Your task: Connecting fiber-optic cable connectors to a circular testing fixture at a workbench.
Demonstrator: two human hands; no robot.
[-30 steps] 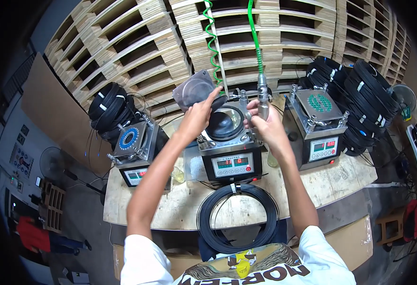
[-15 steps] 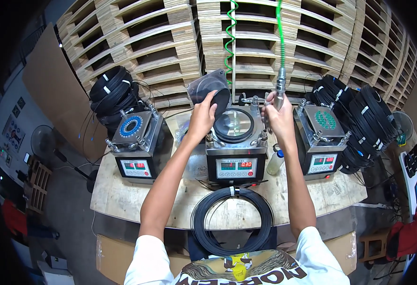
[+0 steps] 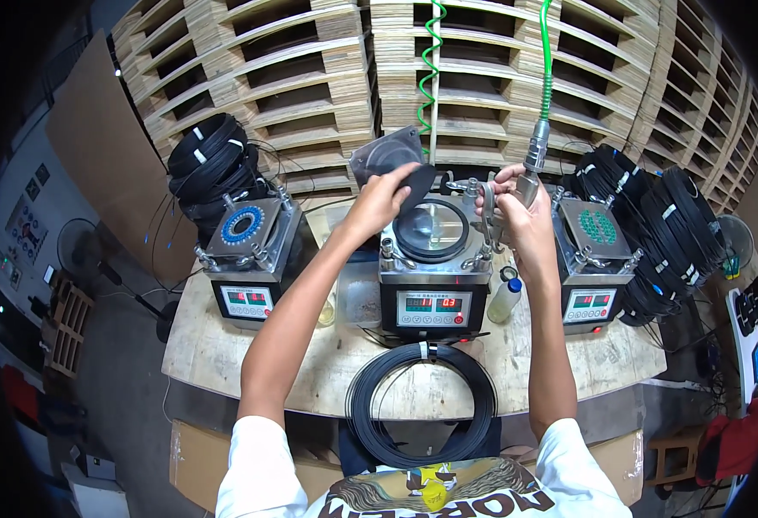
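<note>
At the centre of the frame the left hand [image 3: 380, 203] pinches a dark round disc [image 3: 415, 184] just above the open circular plate of the middle grey machine [image 3: 435, 259]. The right hand [image 3: 517, 211] is closed around a metal air gun [image 3: 530, 168] on a green hose [image 3: 547, 60], just right of that plate. A black cable coil [image 3: 422, 414] lies on the wooden table [image 3: 215, 354] at lower centre.

Black cable coils [image 3: 420, 406], green spiral hoses [image 3: 431, 60], pale wooden pallets [image 3: 292, 78], red digits on grey machines [image 3: 435, 276], a white shirt [image 3: 258, 470].
</note>
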